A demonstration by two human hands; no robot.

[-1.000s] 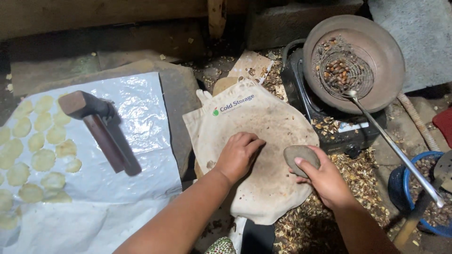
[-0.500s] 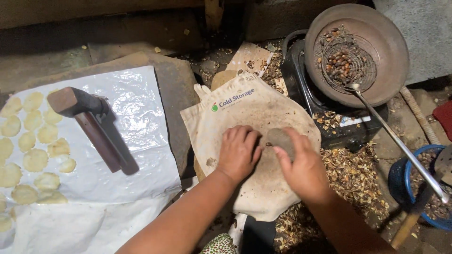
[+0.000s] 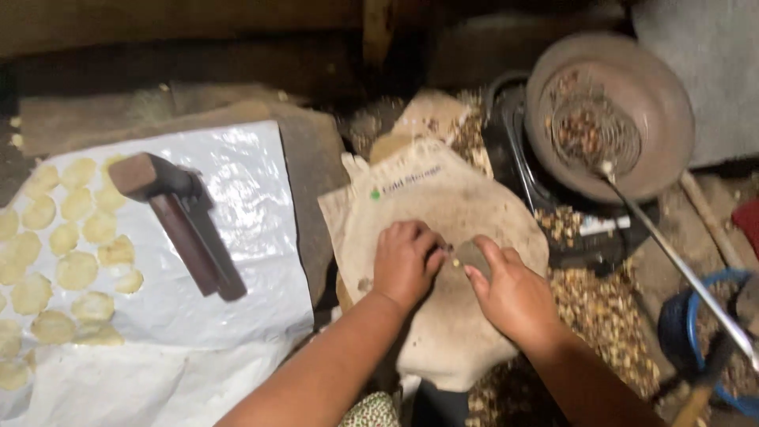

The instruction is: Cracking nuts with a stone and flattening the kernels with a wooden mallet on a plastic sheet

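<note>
My left hand [image 3: 405, 261] rests palm down on a beige cloth bag [image 3: 443, 237] spread over a rounded base, its fingers pinched around something small and pale near the cloth's middle. My right hand [image 3: 506, 294] grips a flat grey stone [image 3: 473, 255] and holds it right against the left fingertips. Both hands meet at the centre of the cloth.
A wooden mallet [image 3: 182, 221] lies on a white plastic sheet [image 3: 237, 190] beside several flattened pale discs [image 3: 75, 270]. A round pan [image 3: 660, 103] holds a wire skimmer [image 3: 593, 134] with roasted nuts. Shells [image 3: 601, 308] litter the ground; a blue basket [image 3: 711, 340] stands at the right.
My right hand brought the stone from the cloth's right edge in to the left fingertips. The camera view has shifted slightly and blurred.
</note>
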